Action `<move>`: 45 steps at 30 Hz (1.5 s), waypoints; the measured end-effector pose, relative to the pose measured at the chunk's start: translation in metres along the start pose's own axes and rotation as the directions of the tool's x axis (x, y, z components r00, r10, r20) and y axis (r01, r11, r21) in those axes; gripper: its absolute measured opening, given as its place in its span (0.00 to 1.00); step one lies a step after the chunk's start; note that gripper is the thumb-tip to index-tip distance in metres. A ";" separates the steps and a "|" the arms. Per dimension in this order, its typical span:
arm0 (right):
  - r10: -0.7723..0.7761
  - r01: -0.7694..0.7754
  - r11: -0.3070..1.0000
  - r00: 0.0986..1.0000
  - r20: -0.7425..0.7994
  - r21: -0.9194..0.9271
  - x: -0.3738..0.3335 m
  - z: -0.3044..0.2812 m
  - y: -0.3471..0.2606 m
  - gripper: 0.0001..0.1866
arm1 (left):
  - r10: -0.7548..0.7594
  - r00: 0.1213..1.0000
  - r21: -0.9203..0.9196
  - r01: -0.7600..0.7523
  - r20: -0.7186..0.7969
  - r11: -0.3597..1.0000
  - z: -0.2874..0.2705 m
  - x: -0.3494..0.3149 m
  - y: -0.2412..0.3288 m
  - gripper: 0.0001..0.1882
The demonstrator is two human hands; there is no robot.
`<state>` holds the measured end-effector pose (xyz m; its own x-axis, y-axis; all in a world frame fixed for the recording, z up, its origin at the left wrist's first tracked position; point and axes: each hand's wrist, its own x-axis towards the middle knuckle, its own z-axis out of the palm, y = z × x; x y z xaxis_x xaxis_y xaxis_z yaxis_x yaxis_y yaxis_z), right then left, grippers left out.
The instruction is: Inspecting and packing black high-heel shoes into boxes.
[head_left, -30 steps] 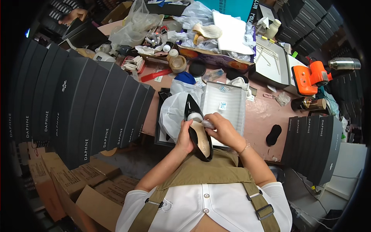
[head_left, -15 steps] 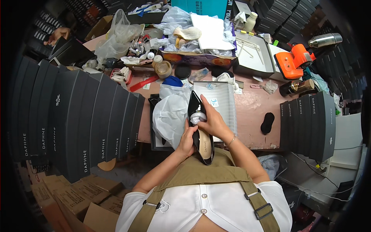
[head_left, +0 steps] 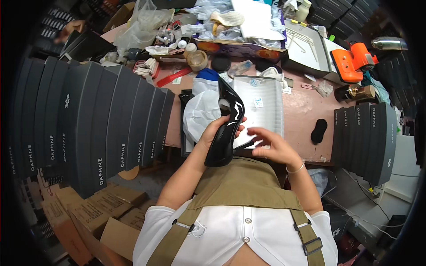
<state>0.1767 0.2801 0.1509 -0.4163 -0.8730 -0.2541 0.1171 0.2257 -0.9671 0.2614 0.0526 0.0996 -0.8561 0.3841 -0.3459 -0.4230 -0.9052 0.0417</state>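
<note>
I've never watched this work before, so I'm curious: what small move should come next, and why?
Perhaps the right hand should steady the heel: its fingers are open beside it, while the left hand alone seems to support the glossy black shoe.

I read the black shoe (head_left: 227, 133) as smooth, patent-like gloss, throwing back sharp white highlights. The white sheet (head_left: 202, 117) left of it looks like thin, creased matt paper. I see matt dark card in the box stack (head_left: 84, 128) at left, dull brown cardboard in the near-left cartons (head_left: 86, 213), soft olive cloth in the apron (head_left: 242, 181), bright orange plastic in the far-right machine (head_left: 347, 66), and shiny metal on the flask (head_left: 389, 43) beside it.
</note>
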 end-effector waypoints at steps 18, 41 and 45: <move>0.027 -0.024 0.999 0.996 -0.083 0.038 -0.015 0.031 0.008 0.10 | 0.066 0.996 0.217 -0.050 -0.066 0.975 0.004 0.008 -0.019 0.19; 0.061 -0.070 0.978 0.997 0.051 0.198 0.012 0.002 0.034 0.08 | 0.230 0.926 0.382 -0.105 -0.299 0.918 0.029 0.017 -0.014 0.18; 0.070 -0.091 0.983 0.988 0.136 0.159 0.020 -0.017 0.037 0.08 | 0.258 0.910 0.381 -0.124 -0.325 0.916 0.022 0.022 -0.015 0.18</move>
<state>0.1576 0.2786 0.1104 -0.2804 -0.9060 -0.3172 0.2965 0.2326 -0.9263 0.2421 0.0784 0.1115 -0.7912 0.0565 -0.6090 -0.3948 -0.8077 0.4379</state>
